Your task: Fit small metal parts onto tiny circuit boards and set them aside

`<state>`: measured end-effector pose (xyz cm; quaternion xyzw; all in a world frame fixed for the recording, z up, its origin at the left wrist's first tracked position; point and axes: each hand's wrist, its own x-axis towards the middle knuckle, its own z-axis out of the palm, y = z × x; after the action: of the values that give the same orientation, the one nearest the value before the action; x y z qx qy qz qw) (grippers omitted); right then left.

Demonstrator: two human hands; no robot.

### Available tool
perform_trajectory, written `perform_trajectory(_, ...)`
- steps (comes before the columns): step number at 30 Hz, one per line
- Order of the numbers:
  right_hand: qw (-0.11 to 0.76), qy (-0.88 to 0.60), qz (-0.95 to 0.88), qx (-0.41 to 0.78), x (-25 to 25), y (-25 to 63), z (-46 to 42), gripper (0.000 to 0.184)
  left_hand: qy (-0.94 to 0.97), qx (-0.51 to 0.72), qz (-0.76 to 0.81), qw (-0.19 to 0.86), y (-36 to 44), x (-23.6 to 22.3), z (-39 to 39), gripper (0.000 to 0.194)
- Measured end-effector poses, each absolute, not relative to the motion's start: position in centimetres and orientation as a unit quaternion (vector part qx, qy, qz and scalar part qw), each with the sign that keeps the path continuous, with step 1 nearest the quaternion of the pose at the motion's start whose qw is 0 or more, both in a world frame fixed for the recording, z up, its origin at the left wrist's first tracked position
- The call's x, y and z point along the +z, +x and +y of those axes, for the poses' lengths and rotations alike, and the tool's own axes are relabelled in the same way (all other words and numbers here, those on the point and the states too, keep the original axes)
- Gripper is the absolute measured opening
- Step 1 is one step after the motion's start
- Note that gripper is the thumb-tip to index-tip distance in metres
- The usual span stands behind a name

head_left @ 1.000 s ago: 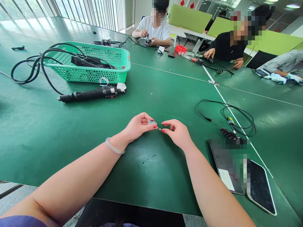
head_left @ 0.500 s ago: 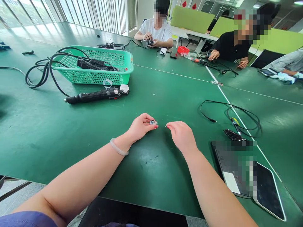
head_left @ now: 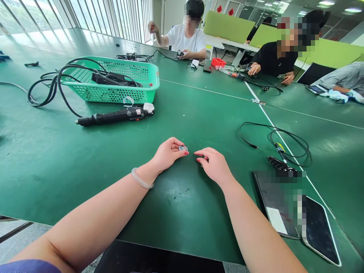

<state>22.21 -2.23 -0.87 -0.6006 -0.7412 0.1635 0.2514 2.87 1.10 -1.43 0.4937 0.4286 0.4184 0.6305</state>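
Observation:
Between the thumb and fingers of my left hand (head_left: 167, 153) is a small circuit board (head_left: 183, 148), grey with fine markings, held just above the green table (head_left: 182, 212). Close by on the right, my right hand (head_left: 213, 163) has its thumb and forefinger apart, pointing toward the board without touching it. A tiny pale spot shows below the right thumb; I cannot make out what it is.
Ahead on the left stands a green mesh basket (head_left: 113, 94) with black cables, and an electric screwdriver (head_left: 110, 116) lies before it. To the right are a looped cable (head_left: 273, 125), a dark flat case (head_left: 264, 201) and a phone (head_left: 321, 227). Co-workers sit across the table.
My right thumb and forefinger have parted from a pinch on a tiny light piece. My left hand still holds the board. The co-worker in white has raised one arm.

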Motion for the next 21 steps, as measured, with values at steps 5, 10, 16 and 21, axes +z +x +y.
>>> perform_trajectory(5,0.209,-0.607,-0.74,0.201,-0.4,24.0,-1.9,0.03,0.495,0.41,0.431,0.634,2.9,-1.3,1.1,0.031)
perform_trajectory(10,0.154,-0.569,-0.769,0.25,-0.7,24.6,-1.5,0.014,0.496,0.412,0.422,0.638,2.8,-1.2,0.9,0.031)
perform_trajectory(16,0.158,-0.56,-0.792,0.187,-1.2,22.9,-1.5,0.019,0.504,0.397,0.406,0.651,2.8,-1.3,0.9,0.034)
perform_trajectory(21,0.157,-0.562,-0.802,0.131,-1.5,21.5,-1.7,0.02,0.483,0.413,0.405,0.658,2.8,-1.4,0.9,0.037)
